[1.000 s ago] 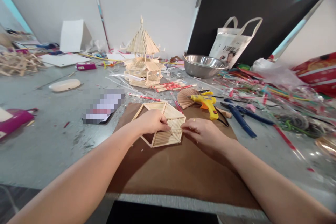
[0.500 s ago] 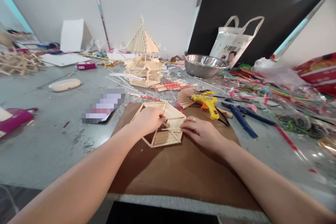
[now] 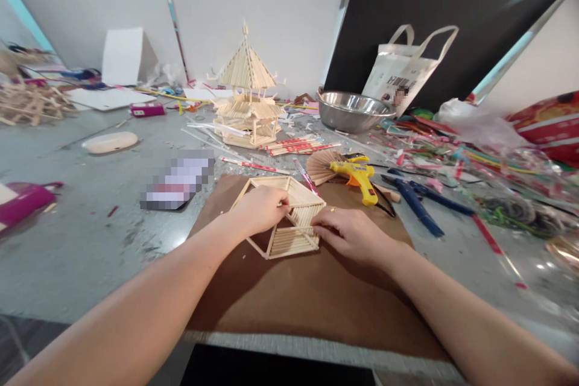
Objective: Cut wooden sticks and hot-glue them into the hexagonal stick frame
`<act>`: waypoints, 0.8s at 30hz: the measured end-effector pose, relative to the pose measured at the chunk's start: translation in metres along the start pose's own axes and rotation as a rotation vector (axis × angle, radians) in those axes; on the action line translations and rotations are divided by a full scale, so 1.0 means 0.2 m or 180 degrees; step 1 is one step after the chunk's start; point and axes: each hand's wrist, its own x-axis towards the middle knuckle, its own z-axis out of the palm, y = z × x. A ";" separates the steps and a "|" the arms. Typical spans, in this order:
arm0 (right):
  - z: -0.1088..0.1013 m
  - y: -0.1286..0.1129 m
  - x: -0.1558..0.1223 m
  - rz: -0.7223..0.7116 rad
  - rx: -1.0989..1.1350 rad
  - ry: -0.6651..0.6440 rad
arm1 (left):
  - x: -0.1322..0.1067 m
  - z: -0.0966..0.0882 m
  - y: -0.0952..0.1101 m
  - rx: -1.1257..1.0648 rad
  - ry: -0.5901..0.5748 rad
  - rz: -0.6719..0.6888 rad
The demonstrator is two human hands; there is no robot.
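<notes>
A hexagonal frame of thin wooden sticks (image 3: 295, 242) lies on a brown board (image 3: 289, 301). Rows of sticks fill its right-hand sections, while part of the left shows the board through it. Over the upper left of the frame, my left hand (image 3: 263, 208) is closed, thumb and fingertips pinching it near the middle, where the spokes meet. My right hand (image 3: 350, 232) is closed at the frame's right edge. Its fingertips are on the right end of a thin wooden stick (image 3: 294, 228) that lies across the lower right section.
Behind the board stand a stick pagoda model (image 3: 246, 108) and a steel bowl (image 3: 355, 111). A yellow glue gun (image 3: 357, 175) and blue-handled pliers (image 3: 418, 205) lie right. A phone (image 3: 174, 187) lies left. Red-wrapped sticks (image 3: 298, 146) and plastic scraps litter the table.
The hexagonal frame has shifted slightly right and towards me, with my left hand moving along. The stick at my right fingertips now lies closer against the filled section.
</notes>
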 end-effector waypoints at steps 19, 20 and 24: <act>0.04 0.02 0.01 -0.0130 -0.0189 0.0134 | 0.00 -0.02 0.00 -0.0298 -0.0934 0.0205; 0.03 0.02 0.01 -0.0139 -0.0199 0.0134 | 0.00 -0.02 0.00 -0.0361 -0.0971 0.0212; 0.04 0.02 0.00 -0.0187 -0.0239 0.0153 | 0.01 -0.02 -0.01 -0.0506 -0.1036 0.0206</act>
